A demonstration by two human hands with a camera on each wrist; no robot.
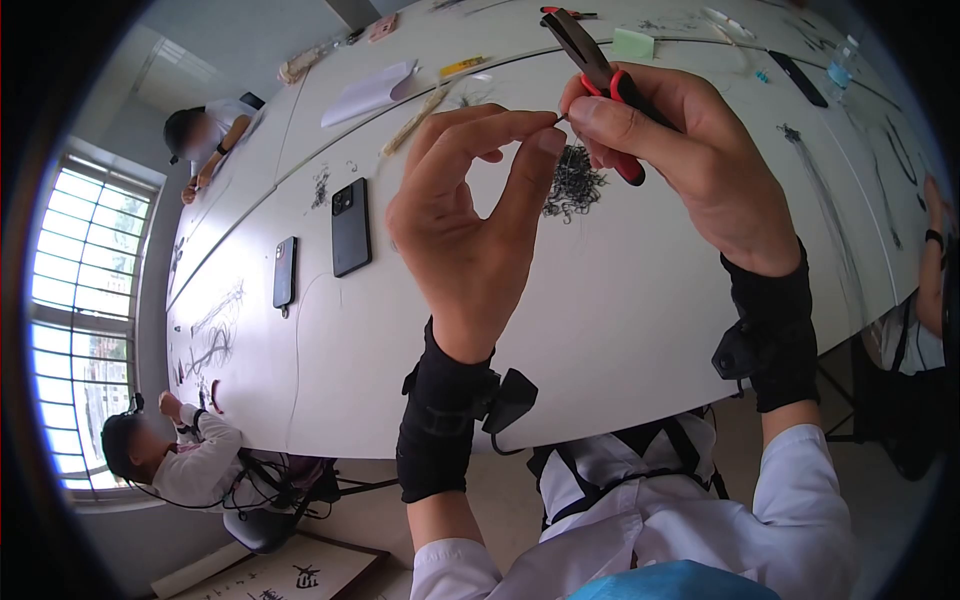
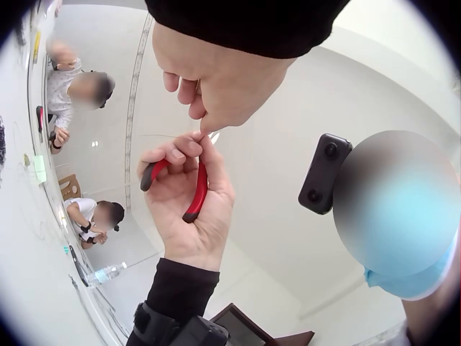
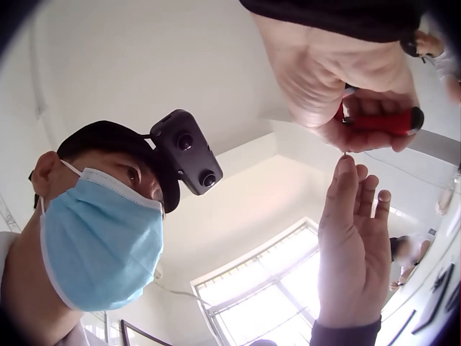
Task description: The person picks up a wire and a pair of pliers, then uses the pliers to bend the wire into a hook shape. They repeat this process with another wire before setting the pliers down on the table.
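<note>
In the head view my left hand (image 1: 455, 215) pinches a short piece of thin dark wire (image 1: 562, 118) between thumb and forefinger. Meeting it there, the thumb and forefinger of my right hand (image 1: 700, 150) are at the wire's other side. That hand also holds pliers (image 1: 580, 48) with red and black handles, their jaws pointing up and away from the wire. In the left wrist view the red handles (image 2: 198, 191) lie across the right palm. Both hands are raised above the white table (image 1: 430, 400), with a pile of small dark curled wire pieces (image 1: 573, 185) beyond them.
Two phones, one larger (image 1: 351, 228) and one smaller (image 1: 286, 272), lie left of the hands. Farther back are white paper (image 1: 368, 93), a green note (image 1: 633, 43) and a water bottle (image 1: 843, 62). Long wire strands (image 1: 825, 200) lie at right. Other people sit around the table.
</note>
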